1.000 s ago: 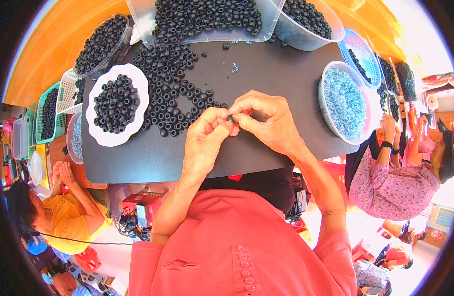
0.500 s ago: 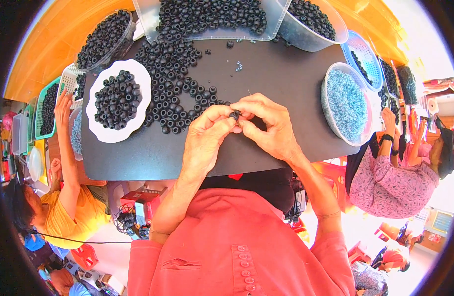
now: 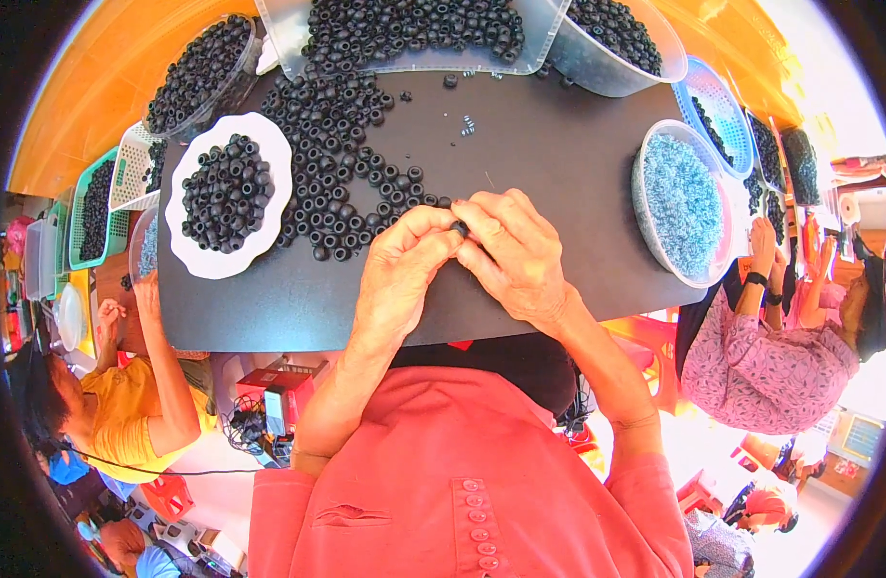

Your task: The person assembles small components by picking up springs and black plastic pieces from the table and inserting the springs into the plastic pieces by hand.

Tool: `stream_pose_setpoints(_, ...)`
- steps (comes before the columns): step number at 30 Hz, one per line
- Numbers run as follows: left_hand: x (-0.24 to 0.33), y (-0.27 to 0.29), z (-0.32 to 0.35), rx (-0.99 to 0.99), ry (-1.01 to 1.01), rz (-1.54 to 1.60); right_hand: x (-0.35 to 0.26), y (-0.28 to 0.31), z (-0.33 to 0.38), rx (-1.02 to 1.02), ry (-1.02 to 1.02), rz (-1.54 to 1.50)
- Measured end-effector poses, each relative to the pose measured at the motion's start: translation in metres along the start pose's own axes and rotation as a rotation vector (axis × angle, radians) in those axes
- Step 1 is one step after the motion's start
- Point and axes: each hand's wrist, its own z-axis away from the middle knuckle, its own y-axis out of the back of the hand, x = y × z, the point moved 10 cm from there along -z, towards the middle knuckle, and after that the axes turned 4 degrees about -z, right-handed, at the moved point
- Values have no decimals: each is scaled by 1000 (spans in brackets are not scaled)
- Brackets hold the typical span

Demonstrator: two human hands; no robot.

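Bead (image 3: pixel 459 228) near frame centre, pinched in left hand (image 3: pixel 396 270); right hand (image 3: pixel 516 258) meets it, its own grip unclear to me. Probably light, stiff, slippery; best held by its rounded sides.

a small black part (image 3: pixel 459 229), rounded and matt; it sits pinched at the fingertips of the left hand (image 3: pixel 406 258), with the fingertips of the right hand (image 3: pixel 516 252) right beside it, contact hard to tell; the fingers cover much of it, so its tilt and full outline cannot be made out; it lies over the dark table (image 3: pixel 578 125).
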Motion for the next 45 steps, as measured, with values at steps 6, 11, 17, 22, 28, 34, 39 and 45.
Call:
stream_pose_setpoints(6, 0, -1, -1, -36, 23, 30, -4, -1, -1, 26, 53, 48)
stream_pose_setpoints(11, -1, -7, -1, -110, 42, 86, 1, 1, -3, 18, -20, -9)
stream_pose_setpoints(17, -4, -10, 1, -115, 27, 57, 3, 13, -3, 55, -4, -35)
stream_pose_setpoints(22, 4, -12, 1, -148, -30, 18, 45, 114, -71, 183, -49, 391)
stream_pose_setpoints(28, 3, -13, -1, -161, 1, 52, 66, 144, -120, 301, 70, 587)
stream_pose_setpoints(34, -3, -8, 1, -149, 22, 92, 90, 4, -112, -111, -134, 85)
stream_pose_setpoints(39, 0, -10, 2, -135, 36, 70, 119, -37, -107, -253, -151, 327)
stream_pose_setpoints(45, -1, -10, 2, -123, 65, 29, 120, -47, -107, -287, -175, 403)
